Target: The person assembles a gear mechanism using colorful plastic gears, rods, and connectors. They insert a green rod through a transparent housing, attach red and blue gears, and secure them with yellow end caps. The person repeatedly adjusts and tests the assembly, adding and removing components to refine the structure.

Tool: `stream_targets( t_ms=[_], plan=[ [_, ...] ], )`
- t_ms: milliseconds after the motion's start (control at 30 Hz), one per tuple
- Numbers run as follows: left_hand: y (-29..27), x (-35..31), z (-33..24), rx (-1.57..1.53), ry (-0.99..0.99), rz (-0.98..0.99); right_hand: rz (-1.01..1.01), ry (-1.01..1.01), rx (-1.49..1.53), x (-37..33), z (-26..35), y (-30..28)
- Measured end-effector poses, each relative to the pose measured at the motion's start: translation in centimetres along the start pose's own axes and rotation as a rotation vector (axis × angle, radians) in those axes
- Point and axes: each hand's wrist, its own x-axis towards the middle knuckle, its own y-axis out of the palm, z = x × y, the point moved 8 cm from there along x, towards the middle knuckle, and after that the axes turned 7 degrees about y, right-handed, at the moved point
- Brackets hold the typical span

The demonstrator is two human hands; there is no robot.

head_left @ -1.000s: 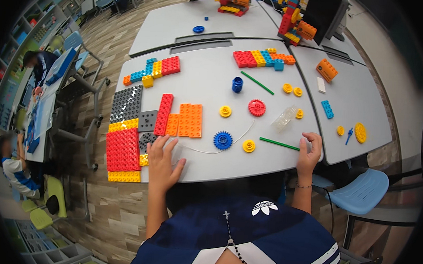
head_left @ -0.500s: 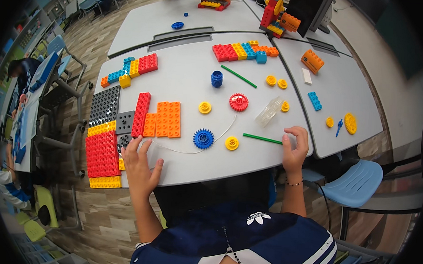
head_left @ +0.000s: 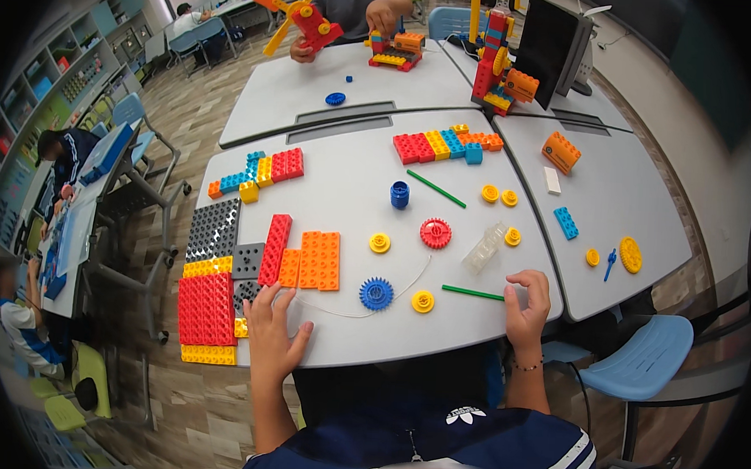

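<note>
My left hand [head_left: 274, 335] rests at the near table edge with fingers apart and holds nothing. Its fingertips are beside the small dark grey studded plate [head_left: 246, 292] and below the orange bricks [head_left: 320, 261] and a long red brick [head_left: 275, 250]. At the right part of the same edge, my right hand [head_left: 527, 315] is loosely curved, thumb and fingers apart, nothing held. A green rod [head_left: 473, 292] ends right by its thumb; whether they touch I cannot tell. Between the hands lie a blue gear [head_left: 377, 294], a yellow round piece [head_left: 423, 301] and a thin white string [head_left: 337, 314].
Left are a black studded plate [head_left: 213, 230] and red bricks [head_left: 208, 309]. Farther back lie a red gear [head_left: 435, 233], clear block [head_left: 484, 247], blue cylinder [head_left: 400, 195] and brick rows [head_left: 435, 146]. Across the table another person's hand [head_left: 382, 16] touches a brick build [head_left: 395, 52].
My view has tilted up, so things sit lower in the picture. The person opposite now shows, holding a red and yellow build. Both my hands stay in place on the table.
</note>
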Motion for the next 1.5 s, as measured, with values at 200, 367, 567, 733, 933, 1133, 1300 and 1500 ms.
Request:
stream_targets(
  t_ms=[200, 367, 567, 733, 933, 1133, 1300, 1500],
  plan=[
    [0.3, 0.3, -1.4, 0.051, 0.04, 0.008, 0.043, -0.041, -0.034, 0.0, 0.7, 0.4],
    [2.2, 0.7, -5.8, -0.025, 0.188, 0.034, 0.045, -0.069, -0.053, 0.2, 1.3, 0.6],
    [4.0, 1.5, -9.0, -0.095, 0.283, 0.087, 0.124, -0.147, -0.042, 0.6, 1.9, 1.2],
    [4.1, 1.8, -8.7, -0.129, 0.244, 0.118, 0.224, -0.19, -0.098, 0.2, 2.0, 1.8],
    [4.0, 1.8, -9.1, -0.096, 0.242, 0.112, 0.306, -0.215, -0.185, 0.1, 2.0, 2.8],
    [4.0, 1.7, -9.0, -0.094, 0.232, 0.106, 0.281, -0.193, -0.19, 0.3, 1.7, 2.4],
    [4.0, 1.7, -8.7, -0.112, 0.209, 0.119, 0.134, -0.137, -0.134, 1.7, 1.3, 0.9],
    [4.2, 1.9, -8.6, -0.14, 0.211, 0.137, 0.129, -0.124, -0.19, 3.4, 1.8, 1.2]
  ],
)
